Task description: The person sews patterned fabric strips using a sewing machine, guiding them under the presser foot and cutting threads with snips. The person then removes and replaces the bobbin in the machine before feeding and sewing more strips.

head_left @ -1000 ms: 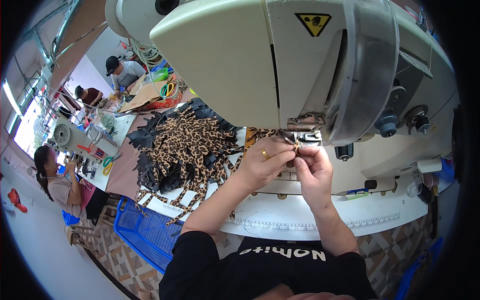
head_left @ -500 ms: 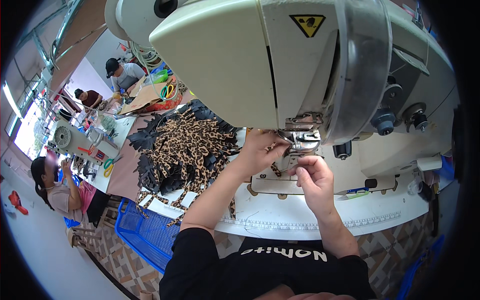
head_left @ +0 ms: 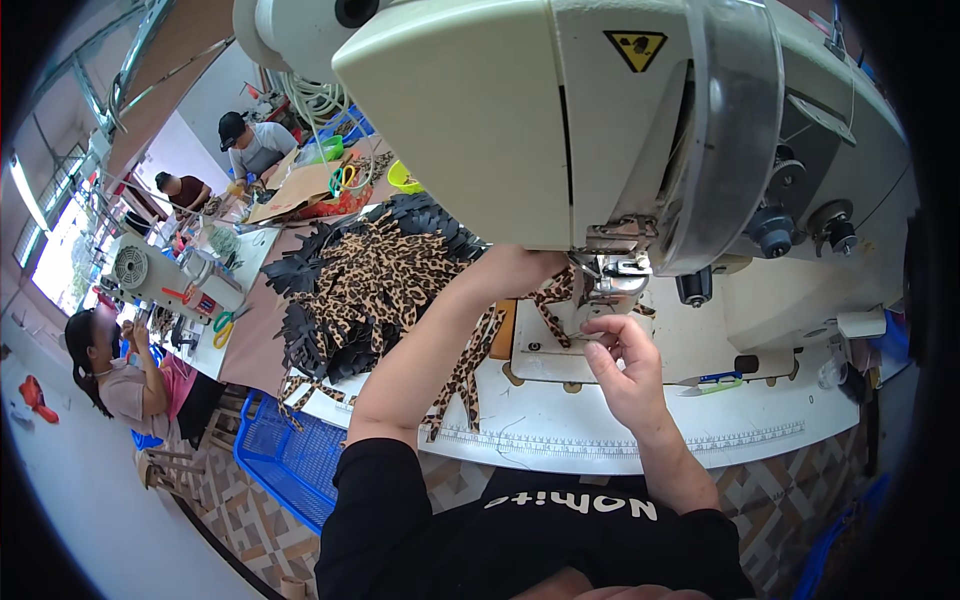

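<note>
At the centre of the frame the right hand (head_left: 625, 365) pinches something thin, probably the thread or the edge of a leopard strip (head_left: 548, 300), between thumb and forefinger just below the presser foot (head_left: 612, 280) of the sewing machine (head_left: 560, 120). The left hand (head_left: 515, 270) reaches in from the left and goes behind the machine head, so its fingers are hidden; I cannot tell whether it grips the strip or only rests on it. The strip lies on the machine bed (head_left: 690, 345) under the foot and trails down and left over the edge of the white worktop (head_left: 620, 430), toward the pile (head_left: 350, 290) of leopard and black cut pieces in the left middle of the frame.

To do this well, the pinch should stay light and close to the needle, with fingertips kept off to the side of the foot, not under it. The strip wants to lie flat and straight on the bed, its edge lined up with the foot, while the hidden hand keeps gentle tension from behind so nothing bunches. The trailing end should hang free of the pile so it does not drag.

A blue basket (head_left: 290, 460) stands below the worktop at the lower left.
</note>
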`<state>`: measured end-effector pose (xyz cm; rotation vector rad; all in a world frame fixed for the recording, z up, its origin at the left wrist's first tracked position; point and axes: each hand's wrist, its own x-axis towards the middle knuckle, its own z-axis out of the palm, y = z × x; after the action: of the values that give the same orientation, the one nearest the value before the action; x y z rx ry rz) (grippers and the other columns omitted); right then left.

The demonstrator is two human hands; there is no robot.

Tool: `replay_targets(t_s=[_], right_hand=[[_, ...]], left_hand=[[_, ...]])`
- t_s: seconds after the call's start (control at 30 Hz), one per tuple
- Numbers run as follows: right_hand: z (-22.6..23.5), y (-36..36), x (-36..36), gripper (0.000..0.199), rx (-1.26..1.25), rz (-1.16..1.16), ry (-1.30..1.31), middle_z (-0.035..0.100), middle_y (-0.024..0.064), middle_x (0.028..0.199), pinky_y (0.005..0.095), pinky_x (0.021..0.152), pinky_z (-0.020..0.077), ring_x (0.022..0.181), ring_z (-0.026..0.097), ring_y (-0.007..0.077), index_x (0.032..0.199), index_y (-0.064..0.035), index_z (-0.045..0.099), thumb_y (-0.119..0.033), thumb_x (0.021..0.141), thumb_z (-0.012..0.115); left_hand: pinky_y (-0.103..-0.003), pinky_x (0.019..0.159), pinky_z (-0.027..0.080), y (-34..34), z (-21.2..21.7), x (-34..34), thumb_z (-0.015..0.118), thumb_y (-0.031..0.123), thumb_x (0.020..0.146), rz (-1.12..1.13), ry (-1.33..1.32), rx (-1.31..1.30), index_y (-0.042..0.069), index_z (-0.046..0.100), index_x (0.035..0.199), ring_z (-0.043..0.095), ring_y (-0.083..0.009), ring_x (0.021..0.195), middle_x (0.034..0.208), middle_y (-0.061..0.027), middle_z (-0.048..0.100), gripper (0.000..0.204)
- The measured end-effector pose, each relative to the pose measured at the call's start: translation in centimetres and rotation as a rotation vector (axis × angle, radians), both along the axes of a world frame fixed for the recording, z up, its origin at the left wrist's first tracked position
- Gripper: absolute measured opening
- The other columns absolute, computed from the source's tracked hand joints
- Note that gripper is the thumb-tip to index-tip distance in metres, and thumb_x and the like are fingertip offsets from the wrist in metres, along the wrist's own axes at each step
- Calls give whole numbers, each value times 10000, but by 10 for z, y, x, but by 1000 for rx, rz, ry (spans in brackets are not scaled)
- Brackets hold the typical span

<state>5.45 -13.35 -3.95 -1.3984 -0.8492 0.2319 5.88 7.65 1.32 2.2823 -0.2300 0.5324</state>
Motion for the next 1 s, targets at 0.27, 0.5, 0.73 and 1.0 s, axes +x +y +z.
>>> replay_targets(t_s=[0.27, 0.5, 0.73, 1.0], right_hand=[[0, 1, -4, 192, -55, -14, -74, 587, 50, 883, 216, 575, 410, 663, 506, 81, 973, 15, 568, -35, 792, 610], [-1, 3, -5, 230, -39, -21, -73, 581, 48, 881, 225, 588, 416, 675, 510, 90, 1003, 13, 558, -69, 797, 619], [-1, 3, -10, 254, -60, -32, -187, 578, 50, 865, 223, 589, 425, 673, 524, 95, 1025, 20, 535, -77, 807, 622], [1, -9, -14, 130, -19, 25, 102, 599, 69, 829, 219, 684, 488, 766, 606, 113, 978, 49, 533, 16, 852, 529]], left_hand=[[-339, 811, 471, 10, 25, 7, 605, -10, 768, 31, 179, -80, 24, 611, 1039, 590, -220, 929, 1005, -85, 634, 274], [-295, 742, 478, -5, 3, -19, 659, 66, 779, -89, 94, -180, 8, 617, 990, 589, -155, 835, 899, -73, 644, 223], [-247, 686, 457, -25, -10, -40, 682, 101, 787, 22, 36, -293, -4, 630, 888, 556, -95, 767, 780, -29, 625, 155], [-220, 693, 456, -43, -31, -42, 672, 76, 806, -103, 205, -707, 5, 507, 1019, 523, -69, 766, 885, -11, 555, 279]])
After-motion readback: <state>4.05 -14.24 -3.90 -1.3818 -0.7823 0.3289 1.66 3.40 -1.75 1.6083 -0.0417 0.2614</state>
